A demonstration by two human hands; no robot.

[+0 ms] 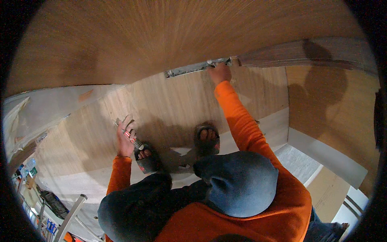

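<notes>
My left hand (pixel 125 139) is raised over the wood-grain sheet at the left, its fingers partly curled round a slim hand tool (pixel 130 136). The tool has a red-and-white middle and a dark patterned end; its exact kind is unclear. Far ahead, my right hand (pixel 220 74) is closed at the right end of a long narrow slot (pixel 187 69). Grey material and small pale fittings show inside this slot, at the foot of the upright wooden panel (pixel 161 36). What the right fingers grip is hidden.
My sandalled feet (pixel 207 139) stand on the wood-grain sheet (pixel 157 101). Another wooden panel (pixel 318 101) rises at the right, above a pale strip (pixel 330 155) and a cardboard sheet (pixel 327 191). A metal ladder-like frame (pixel 70 218) and clutter lie lower left.
</notes>
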